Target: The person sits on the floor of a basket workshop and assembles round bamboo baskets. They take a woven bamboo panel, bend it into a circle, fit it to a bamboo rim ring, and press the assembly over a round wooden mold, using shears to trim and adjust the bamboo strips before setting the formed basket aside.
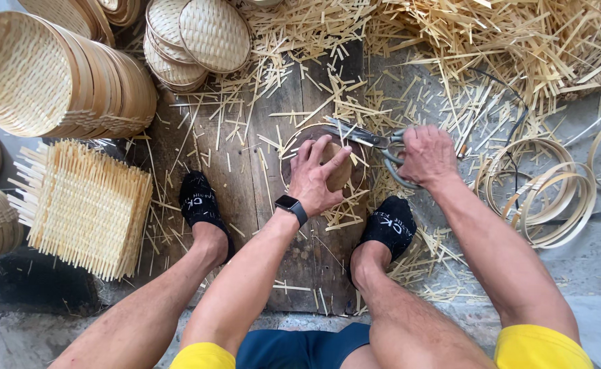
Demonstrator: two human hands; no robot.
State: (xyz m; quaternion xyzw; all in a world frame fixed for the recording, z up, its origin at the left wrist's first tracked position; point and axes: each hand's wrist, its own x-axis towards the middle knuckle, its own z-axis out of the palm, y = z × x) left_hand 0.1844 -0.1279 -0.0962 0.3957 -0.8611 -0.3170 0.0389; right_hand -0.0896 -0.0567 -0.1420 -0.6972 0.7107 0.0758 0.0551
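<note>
— What sits under the left hand (314, 176)?
— A small round wooden block (341, 171) with a bamboo ring around it, on the dark wooden board (293, 260) between the two black-socked feet. The fingers are spread flat over the block, pressing down; that grip is wide and closes on nothing.
— And the right hand (427, 156)?
— Its grip is closed around the handles of metal shears (365, 138), whose blades reach toward the left hand's fingertips, just above the block.
— What lies farther out?
— Beyond the right hand, coiled bamboo hoops (553, 195) and a heap of bamboo offcuts (492, 48). Out past the left hand, a stack of square woven mats (85, 205), and above it nested woven baskets (54, 75) lying on their side.
</note>
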